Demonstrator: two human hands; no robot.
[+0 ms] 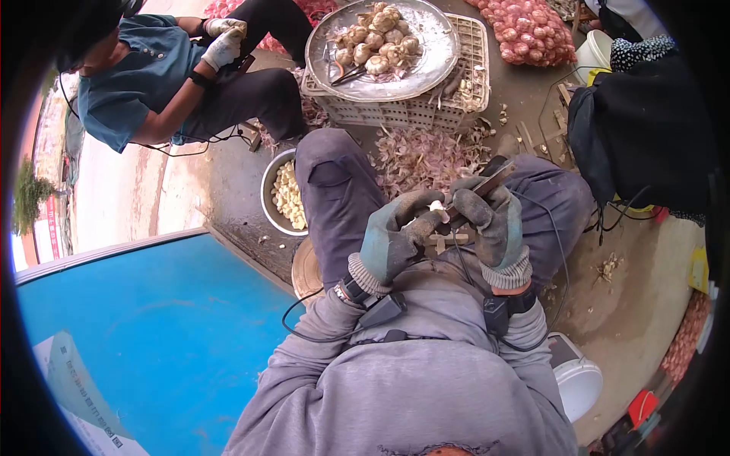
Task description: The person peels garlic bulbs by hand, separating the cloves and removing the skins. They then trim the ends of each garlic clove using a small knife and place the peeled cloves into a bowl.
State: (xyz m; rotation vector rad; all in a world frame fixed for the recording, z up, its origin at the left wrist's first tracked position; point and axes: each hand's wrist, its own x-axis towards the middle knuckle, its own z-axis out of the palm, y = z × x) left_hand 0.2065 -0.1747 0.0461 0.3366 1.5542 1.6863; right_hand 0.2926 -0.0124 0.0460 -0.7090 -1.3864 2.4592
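My left hand (399, 230), in a grey and teal work glove, is closed with a pale garlic clove (436, 207) pinched at its fingertips. Close beside it, my gloved right hand (493, 226) grips a knife (496, 178) with a dull, dark blade; its handle is mostly hidden by the fingers. Both hands are above my lap, between my knees. Garlic skins (430, 159) lie heaped on the ground beyond them. By my left knee a white bowl (266, 190) holds peeled cloves (288, 199).
Ahead, a round metal tray (435, 47) with garlic bulbs (378, 39) and an orange-handled tool rests on a plastic crate (411, 112). Another person (144, 83) sits at left. A blue board (167, 319), net garlic sacks (528, 32) and a white bucket (578, 387) surround me. Cables run from my wrists.
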